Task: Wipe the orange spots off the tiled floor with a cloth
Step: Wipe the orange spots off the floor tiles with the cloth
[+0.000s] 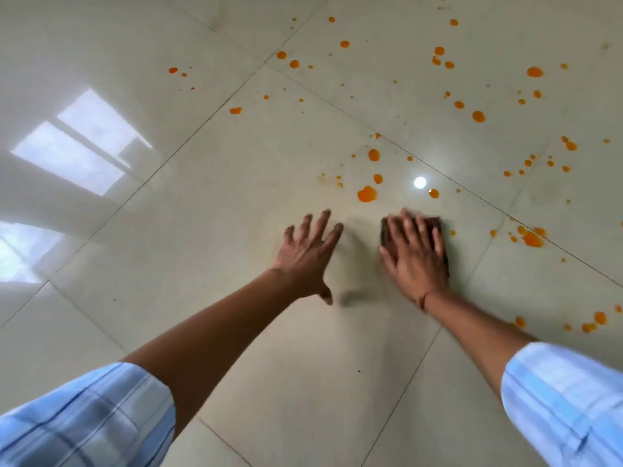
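Observation:
A dark brown folded cloth (435,224) lies flat on the glossy beige tiled floor (209,203). My right hand (413,256) presses down on it, palm flat, fingers spread over most of it. My left hand (308,252) rests open on the bare tile just left of the cloth, fingers apart. Several orange spots dot the floor beyond and to the right; the nearest big one (366,194) sits just ahead of the cloth, another cluster (532,238) lies to its right.
More orange drops lie near my right forearm (593,323) and far across the upper right tiles (478,116). Window reflections (81,143) shine on the left tiles, and a lamp glare (419,182) shows ahead of the cloth.

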Demonstrator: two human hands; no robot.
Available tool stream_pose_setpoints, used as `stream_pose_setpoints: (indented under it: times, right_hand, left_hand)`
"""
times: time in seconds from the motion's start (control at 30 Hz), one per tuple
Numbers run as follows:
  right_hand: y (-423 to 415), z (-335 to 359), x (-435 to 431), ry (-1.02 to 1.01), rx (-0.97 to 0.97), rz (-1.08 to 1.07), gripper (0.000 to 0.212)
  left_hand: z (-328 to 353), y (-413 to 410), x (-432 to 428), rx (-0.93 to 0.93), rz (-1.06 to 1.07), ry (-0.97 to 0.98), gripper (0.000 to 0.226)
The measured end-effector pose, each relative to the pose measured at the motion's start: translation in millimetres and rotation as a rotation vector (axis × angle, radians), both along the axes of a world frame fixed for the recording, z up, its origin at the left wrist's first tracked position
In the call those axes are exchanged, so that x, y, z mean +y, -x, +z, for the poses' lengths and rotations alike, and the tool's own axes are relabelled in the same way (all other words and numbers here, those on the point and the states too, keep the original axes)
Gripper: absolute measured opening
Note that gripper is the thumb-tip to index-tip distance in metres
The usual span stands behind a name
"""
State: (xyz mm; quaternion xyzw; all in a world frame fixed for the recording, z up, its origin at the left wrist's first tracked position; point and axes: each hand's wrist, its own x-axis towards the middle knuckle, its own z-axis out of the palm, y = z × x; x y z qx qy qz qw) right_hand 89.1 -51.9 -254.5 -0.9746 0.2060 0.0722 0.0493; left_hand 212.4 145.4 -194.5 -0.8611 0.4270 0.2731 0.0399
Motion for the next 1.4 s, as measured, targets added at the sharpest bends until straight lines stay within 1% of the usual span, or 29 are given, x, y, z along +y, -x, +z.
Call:
stream_pose_setpoints:
  times: [0.03,0.1,0.17,0.2,0.27,0.37,0.43,0.47,0.53,0.6,0.67,0.73,0.8,0.87,0.9,0.93,0.97,1.07,1.13,1.2,1.27,1.33,1.4]
  right_hand:
    - [-11,2,-17,0.004,0.014,-0.065,0.069]
    - [-6,3,-24,-0.003,0.010,-0.132,0.069]
    - [33,1,-7,0.009,-0.032,-0.172,0.066]
    - [56,0,4,0.015,-0.030,-0.159,0.066]
    - [85,-1,6,-0.009,0.022,-0.134,0.066]
    - [56,2,-26,-0.002,0.006,-0.191,0.067]
    - [43,0,-36,-0.018,-0.008,-0.271,0.067]
    - [51,-2,-33,-0.011,-0.014,-0.297,0.067]
    - [86,-3,-16,0.009,-0.002,-0.302,0.066]
    - [123,-3,-14,0.004,0.029,-0.299,0.066]
    - [127,-2,-36,0.028,0.039,-0.357,0.066]
    - [119,-1,-62,0.031,0.011,-0.505,0.066]
    - [126,-1,-51,0.033,-0.022,-0.608,0.065]
    - [152,-1,-17,0.019,-0.014,-0.584,0.065]
    - [166,-2,-14,0.014,-0.002,-0.559,0.065]
    - [172,-3,-23,0.004,0.006,-0.550,0.066]
    - [171,-3,-42,0.012,0.007,-0.588,0.066]
    - [156,-1,-104,0.039,-0.009,-0.797,0.069]
    - [162,-1,-95,0.062,-0.030,-0.811,0.067]
    - [178,-1,-65,0.054,-0.041,-0.751,0.065]
    - [190,0,-73,0.026,-0.019,-0.707,0.065]
    - [188,-2,-119,0.041,0.001,-0.805,0.064]
    - [190,-3,-169,0.030,0.035,-0.924,0.063]
  left_hand:
    - [-1,6,-14,0.028,-0.015,0.021,0.140]
    - [-5,15,-35,0.060,-0.054,-0.004,0.142]
    - [-12,22,-49,0.022,-0.114,-0.087,0.145]
    - [-15,25,-54,0.002,-0.135,-0.134,0.148]
    - [-15,31,-62,-0.016,-0.144,-0.199,0.150]
    - [-9,34,-66,-0.068,-0.178,-0.192,0.150]
    - [-9,38,-71,-0.108,-0.320,-0.165,0.150]
    - [-10,40,-76,-0.119,-0.401,-0.159,0.150]
    - [-10,42,-86,-0.122,-0.510,-0.185,0.151]
    - [-9,45,-98,-0.125,-0.573,-0.242,0.154]
    - [-5,53,-106,-0.138,-0.579,-0.305,0.152]
    - [1,63,-115,-0.153,-0.531,-0.295,0.144]
    - [5,74,-129,-0.141,-0.489,-0.200,0.136]
    - [0,83,-146,-0.093,-0.500,-0.093,0.137]
    - [-3,89,-156,-0.051,-0.511,-0.068,0.140]
    - [-6,94,-162,-0.011,-0.510,-0.072,0.143]
    - [-10,98,-168,0.018,-0.507,-0.095,0.145]
    - [-18,105,-174,0.037,-0.502,-0.180,0.149]
    - [-18,107,-177,-0.002,-0.506,-0.196,0.149]
    - [-14,111,-182,-0.045,-0.561,-0.183,0.149]
    - [-10,119,-192,-0.045,-0.678,-0.172,0.149]
    - [-10,125,-200,-0.030,-0.757,-0.209,0.151]
    - [-15,128,-206,-0.029,-0.773,-0.241,0.154]
